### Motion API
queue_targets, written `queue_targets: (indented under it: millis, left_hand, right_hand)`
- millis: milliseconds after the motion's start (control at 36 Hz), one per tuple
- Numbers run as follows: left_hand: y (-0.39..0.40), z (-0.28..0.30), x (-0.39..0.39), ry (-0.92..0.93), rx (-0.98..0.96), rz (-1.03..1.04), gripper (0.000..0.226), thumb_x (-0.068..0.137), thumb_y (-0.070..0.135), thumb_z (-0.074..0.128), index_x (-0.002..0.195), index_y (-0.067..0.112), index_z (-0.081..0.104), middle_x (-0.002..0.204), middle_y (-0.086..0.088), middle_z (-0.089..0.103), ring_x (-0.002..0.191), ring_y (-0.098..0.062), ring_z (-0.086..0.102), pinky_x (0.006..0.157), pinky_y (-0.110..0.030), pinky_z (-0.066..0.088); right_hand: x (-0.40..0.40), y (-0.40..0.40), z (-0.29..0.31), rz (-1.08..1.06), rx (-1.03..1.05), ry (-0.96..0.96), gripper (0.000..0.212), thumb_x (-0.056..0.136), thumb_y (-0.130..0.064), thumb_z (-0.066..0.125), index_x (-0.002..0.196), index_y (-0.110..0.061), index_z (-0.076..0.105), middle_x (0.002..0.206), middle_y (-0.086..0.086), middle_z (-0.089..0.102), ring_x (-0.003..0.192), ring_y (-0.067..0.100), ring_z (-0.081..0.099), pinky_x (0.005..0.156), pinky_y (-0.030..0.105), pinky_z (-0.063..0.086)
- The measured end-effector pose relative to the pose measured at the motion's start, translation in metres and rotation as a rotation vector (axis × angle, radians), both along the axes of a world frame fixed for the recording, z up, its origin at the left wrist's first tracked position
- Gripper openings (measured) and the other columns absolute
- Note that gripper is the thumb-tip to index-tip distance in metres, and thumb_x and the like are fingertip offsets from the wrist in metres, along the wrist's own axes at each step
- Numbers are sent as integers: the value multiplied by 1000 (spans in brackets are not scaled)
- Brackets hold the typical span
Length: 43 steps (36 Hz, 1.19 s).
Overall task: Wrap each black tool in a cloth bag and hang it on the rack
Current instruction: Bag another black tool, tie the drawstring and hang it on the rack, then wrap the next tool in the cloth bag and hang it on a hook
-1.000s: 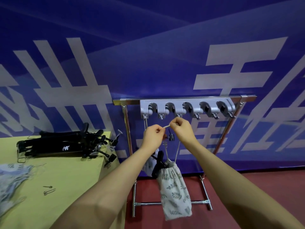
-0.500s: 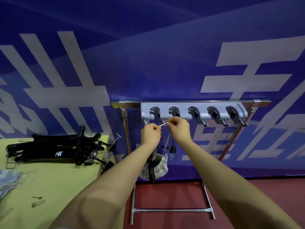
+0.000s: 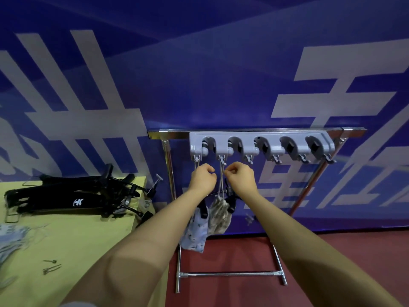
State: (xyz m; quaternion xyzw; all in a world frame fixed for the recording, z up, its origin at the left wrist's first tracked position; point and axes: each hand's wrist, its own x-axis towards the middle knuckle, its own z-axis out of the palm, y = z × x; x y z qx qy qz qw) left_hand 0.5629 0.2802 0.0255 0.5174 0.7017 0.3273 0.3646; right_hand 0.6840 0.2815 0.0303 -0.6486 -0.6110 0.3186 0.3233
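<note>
I see my left hand [image 3: 201,178] and right hand [image 3: 240,178] curled just below the rack [image 3: 261,145], each pinching the drawstring [image 3: 221,180] there. Two cloth bags [image 3: 218,214] hang beneath; more black tools [image 3: 73,196] lie on the surface [image 3: 73,240].

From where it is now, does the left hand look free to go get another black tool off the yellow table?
Probably yes. The left hand is up by the rack, and the pile of black tools lies uncovered on the yellow table to its left, with nothing between.
</note>
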Motion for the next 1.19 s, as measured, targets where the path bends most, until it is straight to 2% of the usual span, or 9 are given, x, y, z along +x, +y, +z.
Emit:
queue_targets:
  millis: [167,389,556,667,750,861,944,1056,1194]
  left_hand:
    - [-20,12,-15,-30,13,12,12,87,10,52,95,12,61,98,-13,66,93,-32,65,85,-44,54]
    - [-56,24,-74,-50,51,90,20,86,5,48,76,19,57,93,-17,67,94,-35,65,85,-49,54]
    - [-97,39,-135,-70,121,145,24,91,4,47,73,18,55,68,-7,61,70,-27,59,74,-42,53]
    - [-122,41,-189,-11,101,183,22,91,12,51,72,22,55,74,-9,63,76,-31,64,76,-41,54]
    - [-142,43,-230,44,94,213,18,92,16,52,76,22,57,86,-12,69,84,-33,66,80,-40,54]
    - [-168,34,-292,86,74,280,13,93,16,50,99,14,62,97,-7,68,91,-22,63,81,-33,52]
    - [-188,22,-337,120,43,328,14,94,16,48,103,13,60,95,-2,63,85,-16,57,71,-25,43]
    - [-214,0,-404,169,-7,401,6,93,13,48,94,15,54,90,-2,58,79,-17,52,72,-27,42]
    - [-244,-25,-472,134,-101,413,7,89,7,51,86,13,54,88,-3,58,85,-19,53,74,-25,40]
  right_hand:
    - [-8,-22,10,77,7,24,10,93,-16,55,85,-15,60,70,-5,57,72,22,57,71,43,51]
    - [-52,-46,31,176,12,31,13,90,-9,54,82,-10,63,75,7,63,72,25,62,68,38,52]
    - [-107,-65,35,290,1,47,18,89,-6,53,73,-9,61,72,12,66,68,22,62,72,38,55]
    - [-158,-79,34,345,0,34,18,89,-7,54,73,-7,62,64,7,62,57,16,58,62,29,50]
    - [-202,-89,31,405,-5,41,16,90,-7,54,80,-1,65,70,10,64,63,20,60,67,34,52]
    - [-270,-107,23,480,-24,62,17,90,-5,53,76,-8,61,68,8,61,55,13,57,53,13,47]
    - [-323,-120,10,530,-73,78,19,91,-7,54,74,-13,59,70,7,63,58,15,57,52,18,49]
    - [-396,-136,-11,611,-114,40,15,92,-9,54,79,-13,60,71,4,62,59,10,56,46,8,40]
    - [-472,-156,-40,694,-154,-9,14,92,-10,53,87,-9,65,72,3,62,62,13,56,55,20,46]
